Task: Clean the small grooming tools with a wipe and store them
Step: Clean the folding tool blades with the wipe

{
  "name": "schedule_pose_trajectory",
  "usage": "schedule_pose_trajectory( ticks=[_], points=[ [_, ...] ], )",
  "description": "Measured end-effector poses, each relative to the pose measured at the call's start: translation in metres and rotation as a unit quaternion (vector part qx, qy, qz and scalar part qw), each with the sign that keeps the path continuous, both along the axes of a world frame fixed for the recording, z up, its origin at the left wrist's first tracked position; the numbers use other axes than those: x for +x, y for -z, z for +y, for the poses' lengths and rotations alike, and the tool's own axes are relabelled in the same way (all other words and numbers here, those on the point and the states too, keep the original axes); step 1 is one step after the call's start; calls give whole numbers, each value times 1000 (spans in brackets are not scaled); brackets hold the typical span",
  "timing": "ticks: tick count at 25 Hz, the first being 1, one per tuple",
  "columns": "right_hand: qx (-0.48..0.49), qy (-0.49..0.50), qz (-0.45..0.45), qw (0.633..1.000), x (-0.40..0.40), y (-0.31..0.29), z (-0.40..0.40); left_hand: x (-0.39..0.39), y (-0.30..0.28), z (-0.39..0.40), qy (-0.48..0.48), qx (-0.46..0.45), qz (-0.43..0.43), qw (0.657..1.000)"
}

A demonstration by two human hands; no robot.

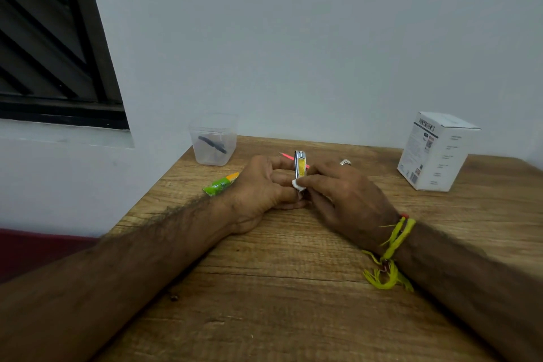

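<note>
Nail clipper (pixel 300 166): you hold it upright between both hands, near the middle of the desk (pixel 293 288), with its yellow face toward you and its metal head pointing up and away.
Long axis: it runs close to vertical, leaning slightly toward the far side, so the free upper half stands clear above your fingers.
Left hand (pixel 261 188): your fingers curl round the lower part of the clipper and steady it; the wrist rests on the desk.
Right hand (pixel 343 197): your thumb and forefinger pinch a small white wipe (pixel 295 183) against the clipper's lower body, just where the left fingers end.
Nearer hand: both touch the clipper, but your right one carries the wipe, so I judge the rubbing stroke is its work, going up along the axis toward the head.
Storage: a clear plastic container (pixel 213 141) stands at the far left of the desk, well apart from your hands, with a dark tool (pixel 212 144) already inside.
Other items: a thin pink stick (pixel 286 155) lies just behind your hands, a green and orange sachet (pixel 221 184) sits to the left of your left hand, and a white box (pixel 435 153) stands at the far right.
Stage: cleaning looks under way; storing this clipper is not yet done.
</note>
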State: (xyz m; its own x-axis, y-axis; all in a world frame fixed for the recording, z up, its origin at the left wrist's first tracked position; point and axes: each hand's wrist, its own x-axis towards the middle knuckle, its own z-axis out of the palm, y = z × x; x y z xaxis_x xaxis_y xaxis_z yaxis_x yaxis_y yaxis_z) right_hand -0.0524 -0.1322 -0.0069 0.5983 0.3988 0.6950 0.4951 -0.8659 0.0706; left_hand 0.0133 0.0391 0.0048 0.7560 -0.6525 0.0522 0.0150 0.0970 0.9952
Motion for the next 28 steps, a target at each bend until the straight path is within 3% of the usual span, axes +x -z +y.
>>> schedule_pose_trajectory(
  ticks=[7,15,17,19,22,24,28],
  points=[
    [-21,5,27,999,-2,-3,2,2,-10,-1,-33,-10,42,999],
    [-33,17,11,999,-2,0,2,-2,-2,-5,-100,-29,18,994],
    [34,40,-5,999,-2,-1,-3,-3,-2,-3,-108,-50,26,993],
    [181,72,-29,980,1,-5,-2,-2,-3,1,-110,-61,30,992],
    [415,76,31,906,6,-14,9,1,-9,4,-95,-66,23,993],
    [452,56,61,888,6,-13,9,0,-10,2,-80,-63,24,994],
    [444,46,121,886,3,-7,7,-2,-8,0,-79,-46,25,995]
  ],
)
